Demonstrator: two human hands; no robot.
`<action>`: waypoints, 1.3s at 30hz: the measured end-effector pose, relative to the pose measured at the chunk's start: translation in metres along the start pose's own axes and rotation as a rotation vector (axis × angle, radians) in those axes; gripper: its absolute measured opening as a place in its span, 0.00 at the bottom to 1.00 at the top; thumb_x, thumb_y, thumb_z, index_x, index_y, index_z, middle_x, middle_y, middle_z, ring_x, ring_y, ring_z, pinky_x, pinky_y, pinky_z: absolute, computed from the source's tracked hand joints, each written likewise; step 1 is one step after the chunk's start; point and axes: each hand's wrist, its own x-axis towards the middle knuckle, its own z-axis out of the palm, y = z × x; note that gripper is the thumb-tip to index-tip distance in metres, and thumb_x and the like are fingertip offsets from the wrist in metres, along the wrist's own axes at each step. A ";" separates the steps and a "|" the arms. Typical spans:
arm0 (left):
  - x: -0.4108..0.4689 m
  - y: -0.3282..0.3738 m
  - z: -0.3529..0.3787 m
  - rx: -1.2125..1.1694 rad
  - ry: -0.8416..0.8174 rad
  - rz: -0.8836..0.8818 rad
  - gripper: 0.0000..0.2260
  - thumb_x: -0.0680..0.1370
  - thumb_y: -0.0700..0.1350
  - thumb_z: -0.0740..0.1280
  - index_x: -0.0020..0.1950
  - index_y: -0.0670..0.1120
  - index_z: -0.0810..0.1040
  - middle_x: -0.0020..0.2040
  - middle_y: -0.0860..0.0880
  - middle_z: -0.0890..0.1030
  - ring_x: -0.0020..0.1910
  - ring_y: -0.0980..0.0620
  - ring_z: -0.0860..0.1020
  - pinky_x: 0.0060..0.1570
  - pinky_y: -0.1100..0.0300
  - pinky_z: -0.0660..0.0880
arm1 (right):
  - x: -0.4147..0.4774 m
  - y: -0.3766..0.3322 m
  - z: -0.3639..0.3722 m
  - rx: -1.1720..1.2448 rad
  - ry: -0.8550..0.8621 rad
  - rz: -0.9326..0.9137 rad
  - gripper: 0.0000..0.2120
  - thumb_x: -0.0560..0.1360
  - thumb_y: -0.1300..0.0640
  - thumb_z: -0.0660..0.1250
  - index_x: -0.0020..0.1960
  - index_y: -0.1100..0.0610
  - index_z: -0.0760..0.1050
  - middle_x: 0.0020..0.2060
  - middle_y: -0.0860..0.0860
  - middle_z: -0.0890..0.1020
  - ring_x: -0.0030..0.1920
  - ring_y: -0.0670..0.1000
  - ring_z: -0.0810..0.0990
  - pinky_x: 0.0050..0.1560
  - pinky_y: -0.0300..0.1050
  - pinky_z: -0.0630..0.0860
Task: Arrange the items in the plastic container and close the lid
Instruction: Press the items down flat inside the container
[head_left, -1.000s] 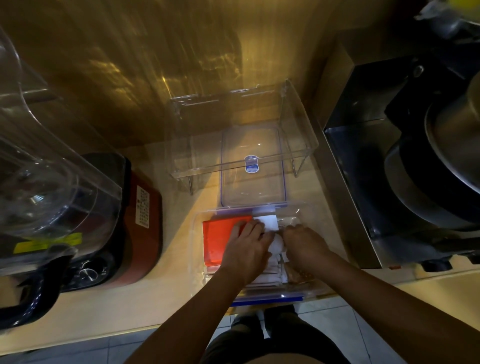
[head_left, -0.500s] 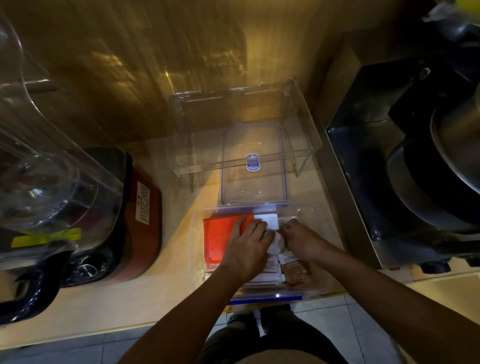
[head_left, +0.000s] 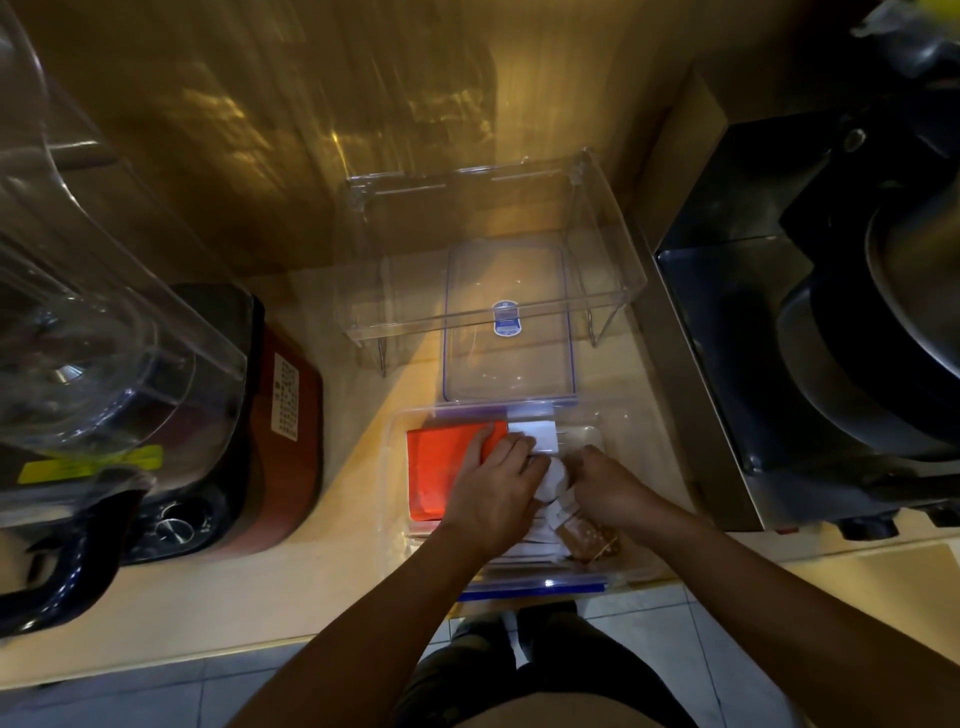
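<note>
A clear plastic container (head_left: 396, 452) with blue clips sits at the counter's front edge. Inside it lie an orange-red packet (head_left: 439, 467) on the left, white packets (head_left: 540, 435) in the middle and a brown packet (head_left: 587, 538) near the front. My left hand (head_left: 493, 493) rests palm down over the orange packet and the white packets, fingers spread. My right hand (head_left: 608, 488) is curled beside it on the small white packets (head_left: 553, 478). The clear lid (head_left: 509, 322) with a blue label lies flat just behind the container.
A clear acrylic stand (head_left: 613, 249) straddles the lid at the back. A blender (head_left: 93, 338) and a red-brown appliance (head_left: 291, 415) stand to the left. A steel machine (head_left: 727, 364) stands to the right. The counter edge (head_left: 311, 634) runs along the front.
My right hand has shifted slightly toward the back, uncovering the brown packet near the front. My left hand has stayed over the orange packet.
</note>
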 end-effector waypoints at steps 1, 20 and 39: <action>0.000 0.000 0.000 0.000 0.002 -0.001 0.22 0.60 0.54 0.76 0.51 0.50 0.82 0.54 0.48 0.83 0.55 0.50 0.80 0.60 0.45 0.73 | -0.002 0.000 0.000 -0.030 -0.005 -0.004 0.12 0.76 0.62 0.62 0.59 0.59 0.76 0.54 0.56 0.82 0.53 0.53 0.80 0.57 0.49 0.78; -0.009 -0.009 -0.005 -0.131 -0.014 0.015 0.20 0.70 0.51 0.70 0.60 0.46 0.79 0.61 0.43 0.80 0.62 0.44 0.76 0.63 0.43 0.70 | -0.006 0.005 -0.003 -1.056 0.070 -0.272 0.17 0.71 0.48 0.68 0.58 0.51 0.75 0.56 0.51 0.80 0.57 0.52 0.76 0.61 0.50 0.63; 0.063 -0.114 -0.041 -0.595 -0.407 -0.760 0.33 0.79 0.63 0.52 0.71 0.37 0.65 0.71 0.36 0.68 0.69 0.40 0.68 0.63 0.54 0.66 | 0.061 -0.054 -0.079 -0.362 0.053 -0.056 0.20 0.79 0.47 0.59 0.62 0.60 0.75 0.61 0.60 0.78 0.59 0.58 0.76 0.62 0.50 0.72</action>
